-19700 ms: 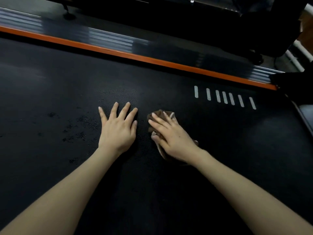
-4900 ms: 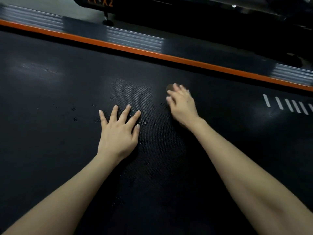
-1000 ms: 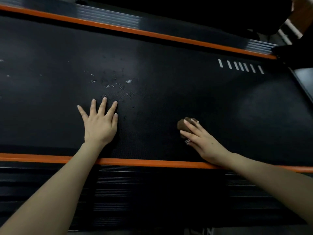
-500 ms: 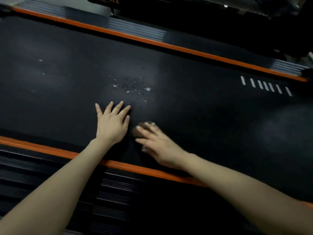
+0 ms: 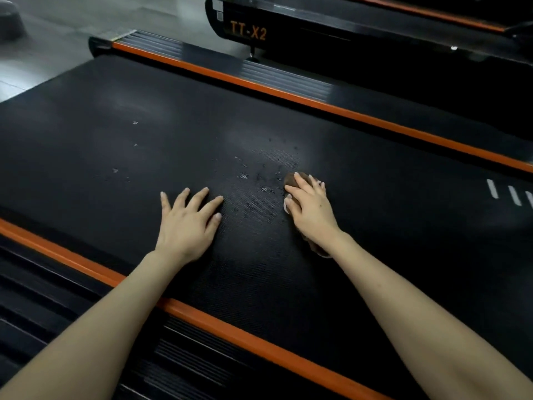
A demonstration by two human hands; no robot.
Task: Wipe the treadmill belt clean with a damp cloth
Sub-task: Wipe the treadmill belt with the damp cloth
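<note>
My left grip [image 5: 187, 223] lies flat on the treadmill belt [image 5: 144, 134], fingers straight and spread, holding nothing. My right grip [image 5: 311, 209] presses the damp cloth [image 5: 292, 180] onto the belt, fingers laid nearly straight over the bunched brown fabric, with the thumb alongside it. The cloth shows past my fingertips and again beneath my wrist, and it sits to the right of the left grip, well apart from it. A scatter of wet specks [image 5: 259, 180] marks the belt between the two grips (densest just left of the cloth). Orange side rails run along the near edge [image 5: 230, 333] and the far edge [image 5: 317, 102]. White stripes [image 5: 491, 188] lie at the belt's right. A second machine lettered TT-X2 [image 5: 248, 31] stands beyond.
</note>
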